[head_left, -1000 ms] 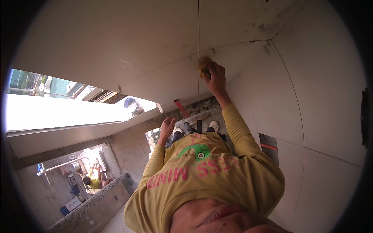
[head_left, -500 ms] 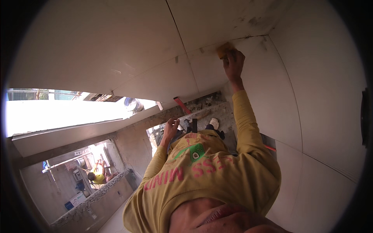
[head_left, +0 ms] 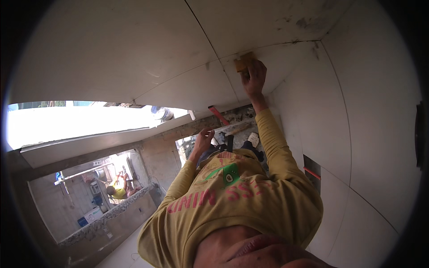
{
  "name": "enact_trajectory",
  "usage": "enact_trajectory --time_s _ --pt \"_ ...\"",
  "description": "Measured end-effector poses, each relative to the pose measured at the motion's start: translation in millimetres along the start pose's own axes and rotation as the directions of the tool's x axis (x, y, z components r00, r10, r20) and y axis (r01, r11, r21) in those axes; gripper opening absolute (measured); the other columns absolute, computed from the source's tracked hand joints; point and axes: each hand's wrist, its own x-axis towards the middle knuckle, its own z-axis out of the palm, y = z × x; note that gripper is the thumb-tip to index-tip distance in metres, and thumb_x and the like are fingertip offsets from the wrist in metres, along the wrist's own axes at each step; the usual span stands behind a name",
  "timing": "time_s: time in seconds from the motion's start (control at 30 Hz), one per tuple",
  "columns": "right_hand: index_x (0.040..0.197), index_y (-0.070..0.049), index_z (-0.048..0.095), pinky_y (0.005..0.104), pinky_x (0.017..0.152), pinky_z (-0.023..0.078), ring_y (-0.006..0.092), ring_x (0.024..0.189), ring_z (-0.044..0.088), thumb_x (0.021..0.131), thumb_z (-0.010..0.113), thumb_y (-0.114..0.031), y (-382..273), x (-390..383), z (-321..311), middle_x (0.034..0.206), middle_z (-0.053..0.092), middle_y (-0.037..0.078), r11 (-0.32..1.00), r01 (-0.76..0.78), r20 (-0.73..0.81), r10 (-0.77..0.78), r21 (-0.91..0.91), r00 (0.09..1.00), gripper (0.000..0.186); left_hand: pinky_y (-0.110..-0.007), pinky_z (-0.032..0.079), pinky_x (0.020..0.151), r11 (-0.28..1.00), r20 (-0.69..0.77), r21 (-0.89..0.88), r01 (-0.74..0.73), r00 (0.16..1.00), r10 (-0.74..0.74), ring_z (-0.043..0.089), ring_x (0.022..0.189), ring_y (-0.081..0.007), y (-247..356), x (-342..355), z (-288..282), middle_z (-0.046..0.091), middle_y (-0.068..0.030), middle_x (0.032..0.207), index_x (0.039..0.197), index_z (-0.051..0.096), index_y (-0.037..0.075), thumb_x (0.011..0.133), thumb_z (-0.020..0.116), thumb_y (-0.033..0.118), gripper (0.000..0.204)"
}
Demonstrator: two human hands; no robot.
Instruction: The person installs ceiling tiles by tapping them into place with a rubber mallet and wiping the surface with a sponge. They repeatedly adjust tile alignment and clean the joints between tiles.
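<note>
My right hand (head_left: 254,77) grips a yellow-brown sponge or pad (head_left: 243,60) against the large pale tiled wall (head_left: 111,53), just below a curved horizontal seam and right of a dark joint line. My left hand (head_left: 204,140) is held out beside my waist, empty, its fingers loosely apart and bent. A red bar (head_left: 218,115) lies at the foot of the tiled wall, between my hands. My olive long-sleeved shirt and trouser legs show below, with one light shoe (head_left: 253,139).
A bright ledge (head_left: 67,127) with a bucket (head_left: 161,113) runs along the left. Through an opening at lower left, a co-worker in yellow (head_left: 118,190) is among pipes. Another tiled wall (head_left: 380,111) stands right, with a dark recess (head_left: 312,172) low in it. Rough debris (head_left: 241,125) lies by my feet.
My right hand with the sponge moved rightward and up along the seam, then came back left and slightly down. The view has shifted slightly; my left hand stays near my waist.
</note>
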Motion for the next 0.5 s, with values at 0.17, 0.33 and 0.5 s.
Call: enact_trajectory --time_s 0.17,0.33,0.5 --pt "0.123 -0.010 0.065 0.0514 0.100 0.049 0.0410 0.117 0.056 0.077 0.077 -0.004 -51.1 -1.1 33.0 0.124 0.062 0.016 0.992 0.023 -0.025 -0.020 0.122 0.999 0.048 -0.041 0.056 0.084 0.995 0.085 0.067 0.071 0.993 -0.076 0.073 0.099 -0.0305 0.1 -4.6 -0.9 0.075 -0.0209 0.108 0.129 0.065 0.002 0.100 0.061 0.045 0.051" --pt "0.125 -0.011 0.064 0.0513 0.100 0.048 0.0408 0.119 0.055 0.075 0.075 -0.002 -23.8 0.7 3.7 0.130 0.060 0.015 1.000 0.000 -0.030 -0.001 -0.029 1.000 0.052 -0.042 0.056 0.086 0.993 0.096 0.076 0.086 0.991 -0.093 0.073 0.100 -0.0315 8.7 -10.4 -5.8 0.075 -0.0208 0.108 0.128 0.065 0.001 0.100 0.061 0.046 0.053" --pt "0.121 -0.018 0.067 0.0512 0.101 0.048 0.0376 0.119 0.055 0.076 0.080 -0.008 -63.0 12.7 27.7 0.129 0.061 0.009 0.996 0.057 -0.026 -0.055 0.074 0.998 0.049 -0.041 0.055 0.086 0.995 0.096 0.095 0.005 0.995 -0.014 0.074 0.099 -0.0311 10.9 6.7 -5.7 0.075 -0.0211 0.108 0.126 0.066 0.001 0.099 0.063 0.040 0.048"
